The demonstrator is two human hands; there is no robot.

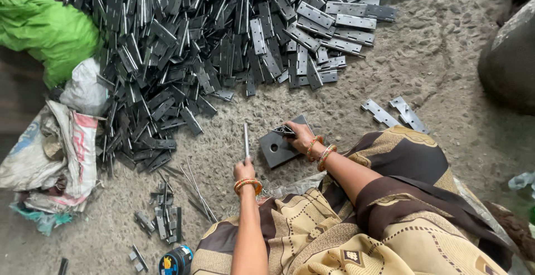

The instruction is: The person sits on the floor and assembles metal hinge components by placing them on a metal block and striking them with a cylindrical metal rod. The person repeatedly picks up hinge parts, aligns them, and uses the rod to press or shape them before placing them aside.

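My left hand (pixel 244 170) grips a thin rod (pixel 246 139) upright just left of the block (pixel 277 148), while my right hand (pixel 298 136) pinches a hinge (pixel 283 130) on the block's top edge, the hinge pile (pixel 212 46) lying beyond it.

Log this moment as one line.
left hand: holds metal rod upright | right hand: holds hinge on square steel block | hinge pile beyond
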